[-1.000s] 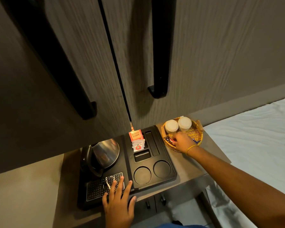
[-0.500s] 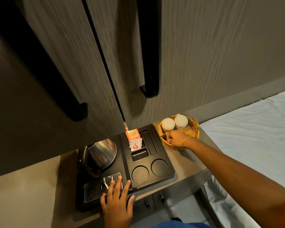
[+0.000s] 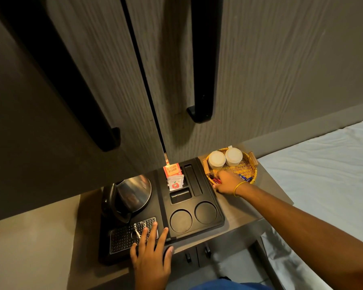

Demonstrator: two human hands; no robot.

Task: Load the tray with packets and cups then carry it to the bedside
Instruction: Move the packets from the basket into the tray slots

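A black tray [image 3: 215, 208] with two round cup recesses lies on a small table. An orange tea packet [image 3: 172, 169] and a white packet [image 3: 175, 182] stand in its back slot. Right of it, a woven basket [image 3: 244, 168] holds two white lidded cups [image 3: 217, 159] [image 3: 233, 156] and dark packets. My right hand [image 3: 226, 183] is at the basket's front left rim, fingers closed on a red and dark packet [image 3: 216, 180]. My left hand [image 3: 150, 256] rests flat, fingers spread, on the tray's front edge by the metal grille [image 3: 124, 237].
A steel kettle [image 3: 132, 194] with a black handle stands on the tray's left half. Wardrobe doors with long black handles [image 3: 201, 80] rise right behind the table. A bed with a white sheet [image 3: 323, 174] lies to the right. Small drawer knobs sit under the table's front edge.
My right hand has shifted slightly from the basket's middle to its front left rim, pinching a packet. The left hand has stayed on the tray.
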